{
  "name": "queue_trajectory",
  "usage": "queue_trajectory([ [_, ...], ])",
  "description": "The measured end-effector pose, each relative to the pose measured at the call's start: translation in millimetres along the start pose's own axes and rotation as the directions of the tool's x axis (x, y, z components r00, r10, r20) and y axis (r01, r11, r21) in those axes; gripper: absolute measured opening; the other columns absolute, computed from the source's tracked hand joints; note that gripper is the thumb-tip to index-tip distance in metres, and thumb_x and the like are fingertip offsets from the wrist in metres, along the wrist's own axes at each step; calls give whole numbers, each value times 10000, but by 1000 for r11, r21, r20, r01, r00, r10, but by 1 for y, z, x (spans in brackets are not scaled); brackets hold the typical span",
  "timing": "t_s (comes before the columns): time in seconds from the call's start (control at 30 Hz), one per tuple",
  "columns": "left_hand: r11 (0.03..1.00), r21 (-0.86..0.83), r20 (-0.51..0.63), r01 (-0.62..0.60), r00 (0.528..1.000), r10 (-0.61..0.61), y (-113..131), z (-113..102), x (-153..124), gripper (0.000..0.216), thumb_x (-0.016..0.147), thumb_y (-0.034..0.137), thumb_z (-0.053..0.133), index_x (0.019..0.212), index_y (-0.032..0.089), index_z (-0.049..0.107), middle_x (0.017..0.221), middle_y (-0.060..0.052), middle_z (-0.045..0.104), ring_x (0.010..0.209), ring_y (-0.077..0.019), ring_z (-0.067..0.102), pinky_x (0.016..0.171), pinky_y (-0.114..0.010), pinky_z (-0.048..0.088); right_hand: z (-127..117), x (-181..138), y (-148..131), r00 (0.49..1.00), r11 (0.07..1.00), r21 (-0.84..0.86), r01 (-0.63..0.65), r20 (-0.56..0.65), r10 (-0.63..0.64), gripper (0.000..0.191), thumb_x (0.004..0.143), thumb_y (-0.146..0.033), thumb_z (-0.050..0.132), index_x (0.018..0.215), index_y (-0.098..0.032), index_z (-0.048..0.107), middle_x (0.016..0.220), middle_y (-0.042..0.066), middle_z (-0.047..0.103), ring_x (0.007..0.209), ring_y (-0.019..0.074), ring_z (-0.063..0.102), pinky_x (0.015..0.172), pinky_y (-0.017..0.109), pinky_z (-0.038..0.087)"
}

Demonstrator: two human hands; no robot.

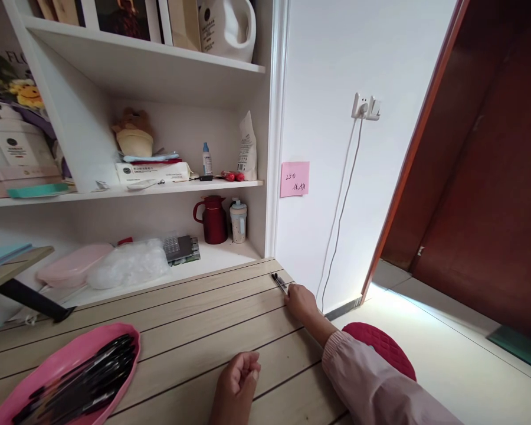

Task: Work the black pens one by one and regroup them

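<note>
At the table's far right corner my right hand (301, 302) is closed at the near end of a couple of dark-capped pens (278, 281), which lie together on the wood. Its fingertips are partly hidden behind the hand. My left hand (239, 381) rests above the table near its front edge, fingers curled in, with nothing visible in them. To the left, a pink tray (135, 334) holds a heap of several black pens (88, 375), blurred in part.
Behind the slatted table (194, 336) stands a white shelf (159, 192) with a red jug (215, 219), a cup (238, 221) and a plastic bag (130, 264). A pink note (294, 179) is on the wall. A red round cushion (378, 348) sits below the table's right edge.
</note>
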State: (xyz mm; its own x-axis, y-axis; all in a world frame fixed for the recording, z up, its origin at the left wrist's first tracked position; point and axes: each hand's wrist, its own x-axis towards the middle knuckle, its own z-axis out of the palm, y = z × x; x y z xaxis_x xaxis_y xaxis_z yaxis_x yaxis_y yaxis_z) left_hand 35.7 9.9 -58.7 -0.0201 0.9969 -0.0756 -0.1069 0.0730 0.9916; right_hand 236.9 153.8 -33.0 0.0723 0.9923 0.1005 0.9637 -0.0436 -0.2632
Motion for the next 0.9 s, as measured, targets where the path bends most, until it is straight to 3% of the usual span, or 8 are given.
queue_trajectory([
  [0.43, 998, -62, 10, -16, 1000, 17, 12, 4, -9, 165, 618, 204, 630, 771, 148, 660, 704, -43, 629, 738, -167, 561, 705, -247, 424, -10, -23, 6, 1000, 999, 23, -24, -11, 24, 212, 781, -283, 467, 906, -141, 562, 947, 134, 621, 879, 225, 564, 653, 278, 343],
  [0.6, 1000, -27, 7, 10, 1000, -10, 39, -2, -14, 177, 595, 206, 638, 757, 139, 656, 670, -39, 640, 652, -153, 570, 640, -247, 428, -21, -49, 7, 1000, 999, 39, 3, -5, -3, 174, 799, -236, 429, 816, -154, 581, 875, 115, 635, 835, 202, 573, 623, 262, 327],
  [0.67, 997, 64, -30, -51, 998, 53, 61, -23, -13, 195, 593, 225, 643, 769, 145, 661, 707, -46, 660, 727, -174, 590, 704, -257, 431, -24, -63, 6, 999, 998, 49, 41, 6, -41, 161, 791, -225, 437, 772, -158, 583, 853, 103, 637, 825, 195, 574, 614, 255, 318],
  [0.77, 898, 421, -108, -128, 976, 190, 100, -82, -9, 203, 631, 265, 602, 796, 163, 662, 822, -53, 686, 816, -201, 592, 763, -273, 419, -25, -87, 4, 991, 989, 77, 126, 25, -128, 157, 780, -226, 446, 704, -169, 571, 788, 79, 637, 778, 185, 573, 587, 249, 301],
  [0.83, 700, 707, -135, -102, 952, 275, 123, -132, -10, 201, 669, 235, 542, 822, 167, 654, 903, -56, 683, 858, -202, 588, 776, -265, 404, -23, -104, 2, 982, 978, 104, 179, 40, -184, 172, 776, -233, 438, 660, -178, 553, 723, 62, 629, 715, 175, 568, 563, 249, 287],
  [0.9, 392, 917, -172, 75, 960, 220, 138, -177, -16, 188, 695, 221, 497, 790, 192, 656, 872, -33, 690, 823, -194, 594, 719, -249, 395, -21, -118, 0, 973, 966, 146, 215, 55, -225, 186, 770, -244, 437, 621, -184, 532, 664, 46, 614, 650, 163, 556, 546, 249, 279],
])
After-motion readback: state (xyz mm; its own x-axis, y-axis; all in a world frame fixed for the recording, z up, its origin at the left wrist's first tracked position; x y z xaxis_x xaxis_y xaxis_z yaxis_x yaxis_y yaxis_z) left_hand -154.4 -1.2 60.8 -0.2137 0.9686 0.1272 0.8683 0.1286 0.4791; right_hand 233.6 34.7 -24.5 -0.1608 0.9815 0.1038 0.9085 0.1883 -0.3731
